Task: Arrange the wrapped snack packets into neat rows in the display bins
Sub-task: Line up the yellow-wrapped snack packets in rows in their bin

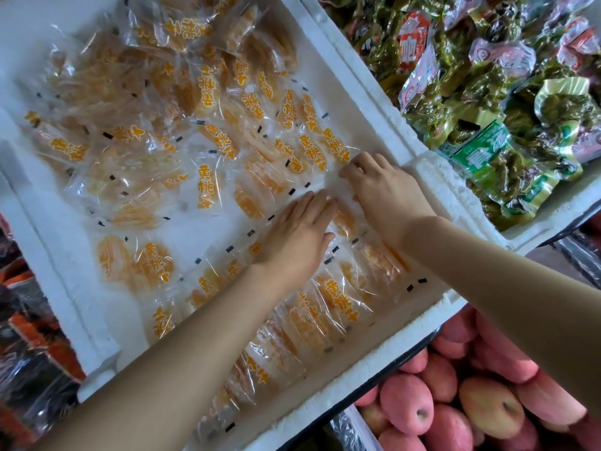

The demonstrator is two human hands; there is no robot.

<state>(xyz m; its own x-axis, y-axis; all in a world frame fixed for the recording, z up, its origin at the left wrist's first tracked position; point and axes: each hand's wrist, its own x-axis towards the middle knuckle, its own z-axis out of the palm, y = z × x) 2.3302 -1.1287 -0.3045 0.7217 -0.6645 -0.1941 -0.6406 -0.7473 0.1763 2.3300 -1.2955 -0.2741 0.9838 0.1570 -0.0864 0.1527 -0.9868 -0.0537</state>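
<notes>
Left hand [299, 236] flat, right hand [383, 190] pinching, both on clear orange-lettered packets [208, 187] of yellow slices.

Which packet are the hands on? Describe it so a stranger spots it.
In the white foam bin of clear peach packets, look by its right wall, where left hand and right hand meet. The packet shows an orange slice between them; it alone is touched by both.

Bright, even light w/ glare on clear wrappers [208, 177]; wide-angle bend, soft edges.
</notes>
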